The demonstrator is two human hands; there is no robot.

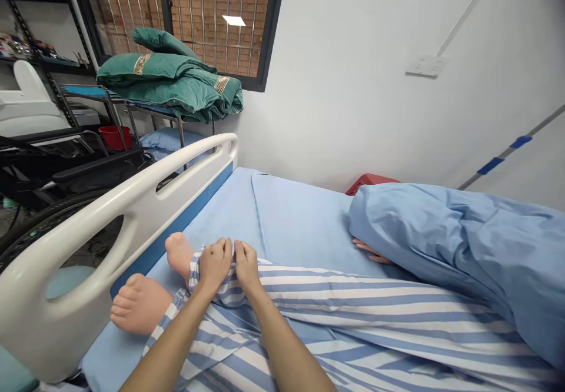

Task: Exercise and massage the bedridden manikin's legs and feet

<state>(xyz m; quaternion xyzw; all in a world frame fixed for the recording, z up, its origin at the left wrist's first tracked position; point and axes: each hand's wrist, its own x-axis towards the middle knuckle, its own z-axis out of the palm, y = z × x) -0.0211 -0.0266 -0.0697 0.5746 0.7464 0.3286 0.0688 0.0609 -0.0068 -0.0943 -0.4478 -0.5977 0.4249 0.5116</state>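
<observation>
Striped blue-and-white trousers (362, 295) cover the legs of a figure lying on the bed, its smooth, doll-like bare feet (143, 305) sticking out at the cuffs. Over the far leg, near the ankle, my left hand (215, 265) is closed on the trouser fabric. Close beside it, my right hand (247, 269) also pinches the fabric, thumb and fingers together. The fingertips of both hands nearly meet, and the cloth between them is mostly hidden.
A white footboard (145, 189) closes off the left end of the light-blue bed sheet (291, 203). Bunched blue bedding (432, 227) lies at right, with the figure's hand (373, 252) under its edge. A wheelchair (88, 174) and folded green quilts (176, 83) are beyond the footboard.
</observation>
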